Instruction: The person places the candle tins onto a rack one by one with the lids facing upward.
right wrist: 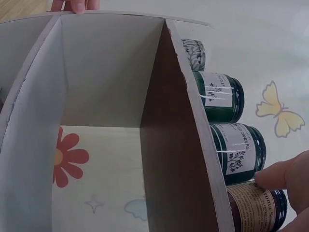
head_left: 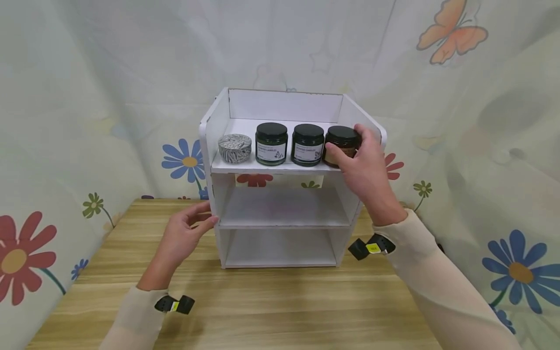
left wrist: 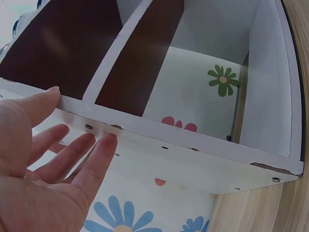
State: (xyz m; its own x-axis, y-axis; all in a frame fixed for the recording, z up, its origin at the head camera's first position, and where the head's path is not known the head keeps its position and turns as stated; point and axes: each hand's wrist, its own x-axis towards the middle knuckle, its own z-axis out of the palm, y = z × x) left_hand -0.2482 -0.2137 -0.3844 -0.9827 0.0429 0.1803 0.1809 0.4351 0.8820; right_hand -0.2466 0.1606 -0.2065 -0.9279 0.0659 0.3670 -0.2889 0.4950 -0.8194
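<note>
A white shelf unit (head_left: 280,221) with open tiers stands upright on the table. On its top tier, a patterned round tin (head_left: 235,148) and two green candle jars (head_left: 271,144) with white labels sit in a row. At the row's right end, my right hand (head_left: 366,167) grips a dark brown candle jar (right wrist: 256,207) with a tan label, thumb on its near left side and fingers on its right. My left hand (head_left: 185,236) touches the unit's left side, its thumb (left wrist: 46,102) at the front edge and its fingertips at the outer face, fingers only slightly bent.
The wood-grain table (head_left: 280,308) extends around the unit. A white floral curtain (head_left: 131,58) hangs close behind and along both sides. Through the open back of the middle tier, printed flowers show. A black wrist camera (head_left: 372,247) sits at the right cuff.
</note>
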